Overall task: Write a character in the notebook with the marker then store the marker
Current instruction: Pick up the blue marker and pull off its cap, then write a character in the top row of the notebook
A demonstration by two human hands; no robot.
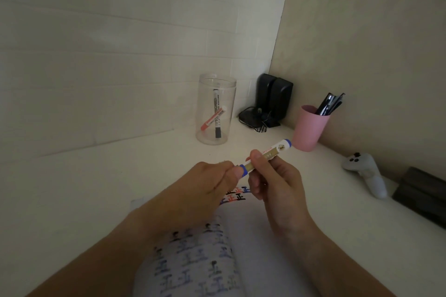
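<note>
The right hand (pixel 272 183) pinches the white marker with blue ends (pixel 263 155); the left hand (pixel 212 181) pinches its cap end. A hard tug could smear ink on the white notebook full of written characters (pixel 193 267) at 6 o'clock.

A clear glossy plastic jar (pixel 216 109) at twelve o'clock, a matt pink plastic cup (pixel 309 129) at two o'clock, on a smooth, matt white worktop (pixel 120 181); a white paper notebook page (pixel 251 229).

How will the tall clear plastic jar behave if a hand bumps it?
The tall clear plastic jar probably tips easily: it is tall for its base. It looks light, holding only two markers. Once tipped, its round wall would likely roll on the white desk.
</note>
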